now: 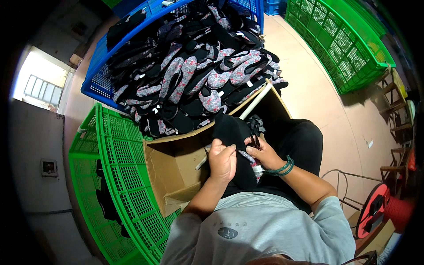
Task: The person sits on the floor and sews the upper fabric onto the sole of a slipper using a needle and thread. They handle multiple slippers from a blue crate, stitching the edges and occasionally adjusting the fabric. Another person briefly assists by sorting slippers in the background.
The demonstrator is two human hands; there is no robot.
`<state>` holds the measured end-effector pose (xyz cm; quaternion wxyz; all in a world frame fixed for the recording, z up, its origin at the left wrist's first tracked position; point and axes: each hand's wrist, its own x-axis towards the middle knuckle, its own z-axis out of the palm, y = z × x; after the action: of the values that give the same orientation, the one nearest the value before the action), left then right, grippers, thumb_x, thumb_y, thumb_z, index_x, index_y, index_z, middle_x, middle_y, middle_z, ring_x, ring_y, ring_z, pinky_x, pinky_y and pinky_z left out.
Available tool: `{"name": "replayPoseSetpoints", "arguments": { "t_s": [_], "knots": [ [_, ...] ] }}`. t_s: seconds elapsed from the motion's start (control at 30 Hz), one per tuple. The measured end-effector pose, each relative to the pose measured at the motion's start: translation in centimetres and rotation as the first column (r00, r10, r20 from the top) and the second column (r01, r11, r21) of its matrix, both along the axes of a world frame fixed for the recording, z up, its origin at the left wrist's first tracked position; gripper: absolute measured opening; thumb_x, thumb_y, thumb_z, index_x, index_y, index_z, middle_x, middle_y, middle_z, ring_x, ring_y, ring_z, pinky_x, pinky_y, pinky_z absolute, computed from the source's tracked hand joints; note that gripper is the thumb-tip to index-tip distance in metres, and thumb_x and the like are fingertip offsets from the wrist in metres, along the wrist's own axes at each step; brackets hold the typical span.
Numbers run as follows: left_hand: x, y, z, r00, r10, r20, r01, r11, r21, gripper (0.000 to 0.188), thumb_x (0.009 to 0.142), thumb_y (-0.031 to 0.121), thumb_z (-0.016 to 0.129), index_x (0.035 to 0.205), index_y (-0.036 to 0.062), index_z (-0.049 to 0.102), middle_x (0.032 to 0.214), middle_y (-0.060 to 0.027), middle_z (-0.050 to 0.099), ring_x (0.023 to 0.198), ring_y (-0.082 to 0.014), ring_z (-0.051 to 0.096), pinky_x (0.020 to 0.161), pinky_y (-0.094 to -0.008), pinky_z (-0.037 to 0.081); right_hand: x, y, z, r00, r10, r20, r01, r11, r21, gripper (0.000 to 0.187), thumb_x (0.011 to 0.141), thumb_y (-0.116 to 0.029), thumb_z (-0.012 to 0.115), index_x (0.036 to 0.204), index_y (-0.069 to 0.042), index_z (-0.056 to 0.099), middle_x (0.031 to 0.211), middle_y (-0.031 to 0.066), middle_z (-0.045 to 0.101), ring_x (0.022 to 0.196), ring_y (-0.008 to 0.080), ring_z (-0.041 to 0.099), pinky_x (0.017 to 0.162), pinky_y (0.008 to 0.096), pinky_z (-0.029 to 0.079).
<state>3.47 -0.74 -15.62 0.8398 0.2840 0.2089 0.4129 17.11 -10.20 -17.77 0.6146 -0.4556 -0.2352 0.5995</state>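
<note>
A slipper with a black outside and a strip of grey-and-red floral cloth is held over my lap, a small white label at its near end. My left hand pinches its left side between thumb and fingers. On the other side, my right hand is closed, its thumb against the slipper. Two thin dark prongs, which look like thread snips, stick out from the right fingers. The slipper partly hides those fingertips. Behind it lies a crumpled dark bundle, too unclear to name.
A heap of floral and black slippers fills a blue crate ahead. An open cardboard box, crossed by a pale rod, stands before me. Green crates flank the left; another green crate stands far right. A red round-topped object is at right.
</note>
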Motion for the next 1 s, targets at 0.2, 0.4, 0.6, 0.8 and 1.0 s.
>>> {"name": "replayPoseSetpoints", "arguments": {
  "t_s": [0.2, 0.4, 0.6, 0.8, 1.0],
  "knots": [
    [1.8, 0.0, -2.7, 0.928, 0.099, -0.359, -0.012, 0.971, 0.238, 0.028, 0.085, -0.012, 0.054, 0.083, 0.0109, 0.038, 0.083, 0.0041, 0.031, 0.078, -0.0068, 0.037, 0.072, -0.0249, 0.037, 0.9, 0.7, -0.3, 0.997, -0.041, 0.072, 0.050, 0.991, -0.122, 0.027, 0.088, -0.017, 0.074, 0.107, -0.009, 0.058, 0.084, -0.0059, 0.056, 0.072, 0.0043, 0.051, 0.064, 0.0205, 0.044],
    [1.6, 0.2, 1.0, 0.941, -0.189, -0.280, 0.195, 0.981, -0.008, 0.035, 0.092, -0.001, 0.054, 0.127, -0.0023, 0.051, 0.125, -0.0112, 0.055, 0.114, -0.0142, 0.053, 0.094, -0.0247, 0.042, 1.0, 0.5, -5.2, 0.987, 0.005, 0.163, 0.022, 0.987, -0.161, 0.021, 0.087, -0.012, 0.075, 0.099, -0.006, 0.060, 0.082, -0.0027, 0.060, 0.072, 0.0058, 0.055, 0.064, 0.0222, 0.046],
    [-3.4, 2.5, -0.6, 0.668, 0.369, -0.646, 0.051, 0.843, 0.535, 0.022, 0.092, 0.002, 0.062, 0.113, -0.0025, 0.063, 0.105, -0.0079, 0.067, 0.093, -0.0125, 0.063, 0.084, -0.0249, 0.050, 1.0, 0.7, -4.1, 0.986, 0.041, 0.165, -0.006, 0.978, -0.210, 0.021, 0.086, -0.011, 0.075, 0.099, -0.004, 0.060, 0.081, -0.0022, 0.060, 0.073, 0.0069, 0.055, 0.066, 0.0237, 0.047],
    [-3.9, 3.4, -1.9, 0.632, 0.302, -0.714, 0.172, 0.843, 0.509, 0.016, 0.087, -0.001, 0.066, 0.103, -0.0021, 0.066, 0.098, -0.0051, 0.061, 0.084, -0.0100, 0.062, 0.074, -0.0226, 0.052, 0.7, 0.8, -6.4, 0.984, 0.021, 0.175, 0.018, 0.976, -0.218, 0.023, 0.086, -0.010, 0.074, 0.101, -0.003, 0.059, 0.085, 0.0000, 0.061, 0.075, 0.0091, 0.056, 0.069, 0.0256, 0.048],
    [-3.2, 3.2, -1.0, 0.622, 0.360, -0.695, 0.168, 0.806, 0.568, 0.013, 0.087, 0.001, 0.067, 0.100, -0.0014, 0.067, 0.095, -0.0042, 0.060, 0.080, -0.0097, 0.061, 0.069, -0.0216, 0.050, 0.8, 0.6, -6.2, 0.983, 0.038, 0.182, 0.009, 0.968, -0.249, 0.023, 0.087, -0.010, 0.074, 0.103, -0.003, 0.059, 0.087, 0.0006, 0.061, 0.077, 0.0095, 0.056, 0.070, 0.0259, 0.049]
  ]
}}
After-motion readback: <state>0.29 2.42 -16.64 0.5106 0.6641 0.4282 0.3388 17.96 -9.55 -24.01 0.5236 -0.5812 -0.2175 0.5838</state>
